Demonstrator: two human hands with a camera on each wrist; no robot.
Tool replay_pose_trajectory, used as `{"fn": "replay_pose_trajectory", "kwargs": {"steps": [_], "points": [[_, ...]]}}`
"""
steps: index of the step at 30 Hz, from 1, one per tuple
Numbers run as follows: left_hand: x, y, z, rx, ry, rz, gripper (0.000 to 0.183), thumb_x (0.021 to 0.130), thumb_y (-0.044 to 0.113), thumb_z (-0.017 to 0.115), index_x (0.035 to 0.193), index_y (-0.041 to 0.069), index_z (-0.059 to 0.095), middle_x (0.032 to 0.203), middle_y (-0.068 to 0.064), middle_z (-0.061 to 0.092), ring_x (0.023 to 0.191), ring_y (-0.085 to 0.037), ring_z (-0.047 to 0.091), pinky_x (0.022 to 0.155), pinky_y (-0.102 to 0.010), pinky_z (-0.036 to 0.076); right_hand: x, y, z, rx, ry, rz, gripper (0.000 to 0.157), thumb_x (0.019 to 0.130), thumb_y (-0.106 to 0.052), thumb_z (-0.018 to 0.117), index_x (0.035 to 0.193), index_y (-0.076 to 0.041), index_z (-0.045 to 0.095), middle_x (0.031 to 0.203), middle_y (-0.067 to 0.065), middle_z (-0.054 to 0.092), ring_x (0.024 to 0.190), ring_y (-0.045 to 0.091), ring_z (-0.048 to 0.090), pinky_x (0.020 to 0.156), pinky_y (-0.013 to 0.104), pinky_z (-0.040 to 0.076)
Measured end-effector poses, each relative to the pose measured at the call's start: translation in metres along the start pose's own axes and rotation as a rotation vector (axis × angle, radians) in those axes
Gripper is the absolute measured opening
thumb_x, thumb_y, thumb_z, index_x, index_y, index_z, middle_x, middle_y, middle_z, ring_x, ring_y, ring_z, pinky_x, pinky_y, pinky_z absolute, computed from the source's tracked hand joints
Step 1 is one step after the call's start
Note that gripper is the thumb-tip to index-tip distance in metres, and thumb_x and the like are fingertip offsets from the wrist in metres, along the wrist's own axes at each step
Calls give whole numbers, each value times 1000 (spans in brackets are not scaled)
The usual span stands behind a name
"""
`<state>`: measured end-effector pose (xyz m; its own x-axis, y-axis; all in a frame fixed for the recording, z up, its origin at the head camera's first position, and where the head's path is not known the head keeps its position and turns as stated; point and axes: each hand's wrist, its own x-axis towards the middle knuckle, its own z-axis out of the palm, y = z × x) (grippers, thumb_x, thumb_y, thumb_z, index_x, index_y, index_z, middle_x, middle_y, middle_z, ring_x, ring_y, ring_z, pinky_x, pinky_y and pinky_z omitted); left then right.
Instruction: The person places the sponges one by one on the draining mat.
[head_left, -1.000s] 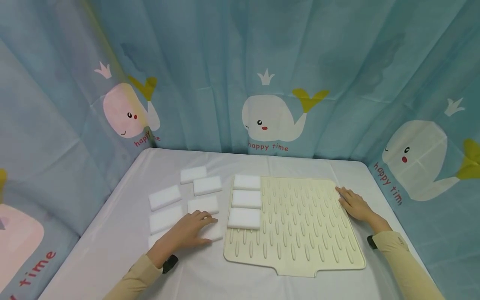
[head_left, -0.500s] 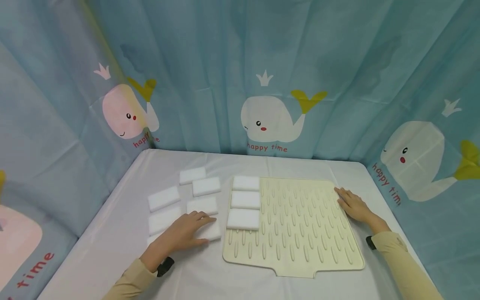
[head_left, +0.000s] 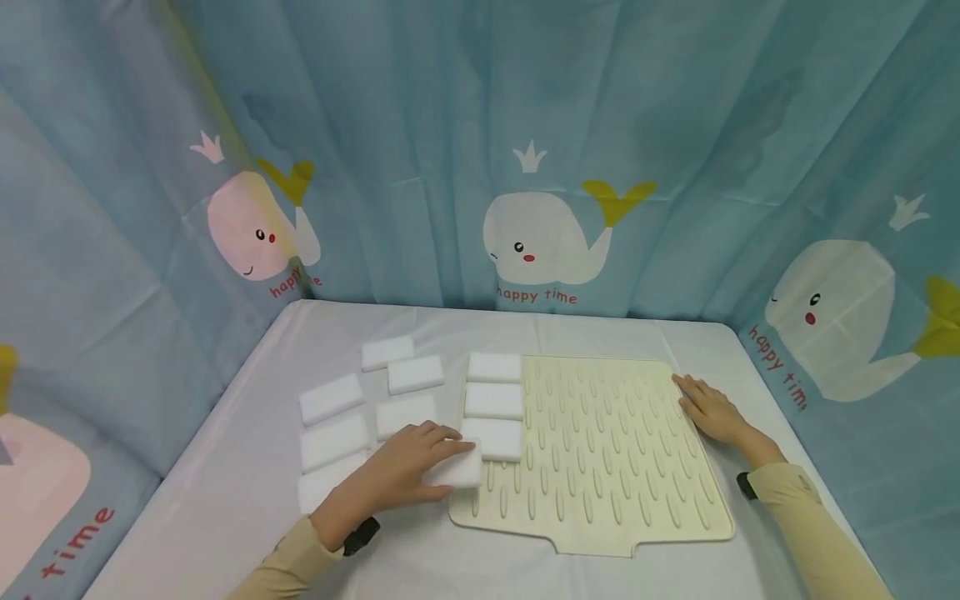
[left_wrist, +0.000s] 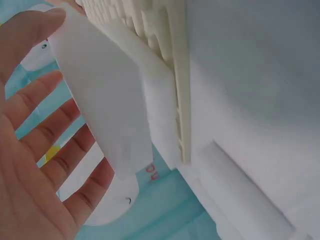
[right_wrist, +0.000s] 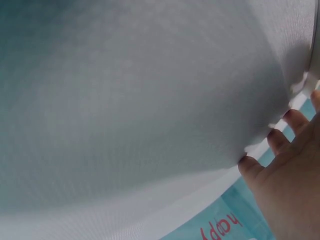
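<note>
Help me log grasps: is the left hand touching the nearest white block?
Touching. In the left wrist view, the left hand has its thumb on one corner of the white block.

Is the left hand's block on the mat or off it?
Off: in the left wrist view, the left hand holds the block raised above the mat.

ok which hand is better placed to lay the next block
Likely the left hand: it holds a white block at the left edge of the mat; the right hand rests opposite.

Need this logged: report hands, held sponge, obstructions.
Left hand pinching white sponge at left edge of ridged mat. Right hand at mat's right edge. Nothing visibly blocking.
</note>
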<state>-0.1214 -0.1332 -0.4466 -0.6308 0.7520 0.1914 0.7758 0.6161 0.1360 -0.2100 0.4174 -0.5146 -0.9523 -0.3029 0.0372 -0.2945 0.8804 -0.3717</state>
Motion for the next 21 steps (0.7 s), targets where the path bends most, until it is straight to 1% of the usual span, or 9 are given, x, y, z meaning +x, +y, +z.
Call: {"fn": "replay_pose_trajectory", "kwargs": {"steps": [2, 5, 7, 11, 16, 21], "points": [[5, 7, 2, -10, -19, 31, 57, 80, 44, 69, 131, 25, 51, 123, 4, 54, 112, -14, 49, 88, -35, 45, 0, -1, -1, 5, -10, 3, 49, 100, -23, 37, 142, 2, 29, 140, 37, 25, 123, 60, 22, 94, 70, 18], [13, 15, 6, -22, -54, 67, 58, 80, 43, 69, 132, 25, 50, 123, 4, 53, 110, -14, 49, 88, -32, 45, -1, -4, -2, 12, -12, 7, 49, 100, -22, 37, 141, 3, 29, 140, 37, 25, 124, 60, 22, 95, 70, 17], [17, 20, 10, -39, -70, 83, 58, 80, 41, 70, 132, 25, 51, 123, 3, 54, 109, -13, 49, 86, -29, 46, -1, -5, -3, 14, -13, 8, 49, 100, -23, 37, 141, 3, 29, 140, 37, 25, 124, 60, 21, 95, 71, 17], [26, 27, 19, -32, -79, 116, 59, 79, 40, 71, 132, 25, 51, 122, 5, 54, 106, -12, 50, 82, -26, 46, -1, -3, -2, 11, -18, 16, 49, 101, -23, 36, 142, 3, 29, 141, 37, 24, 125, 59, 21, 95, 70, 16], [34, 34, 31, -42, -84, 120, 61, 77, 39, 72, 133, 24, 50, 121, 6, 54, 104, -11, 50, 80, -25, 45, -2, -2, -1, 11, -24, 25, 49, 101, -23, 36, 142, 2, 28, 141, 37, 24, 125, 59, 20, 95, 71, 16], [36, 35, 41, -23, -84, 78, 58, 78, 43, 71, 130, 23, 53, 122, 6, 55, 106, -12, 50, 84, -30, 45, 0, -1, 0, 8, -2, 17, 49, 100, -23, 37, 142, 1, 28, 141, 37, 25, 125, 59, 22, 95, 70, 16]]}}
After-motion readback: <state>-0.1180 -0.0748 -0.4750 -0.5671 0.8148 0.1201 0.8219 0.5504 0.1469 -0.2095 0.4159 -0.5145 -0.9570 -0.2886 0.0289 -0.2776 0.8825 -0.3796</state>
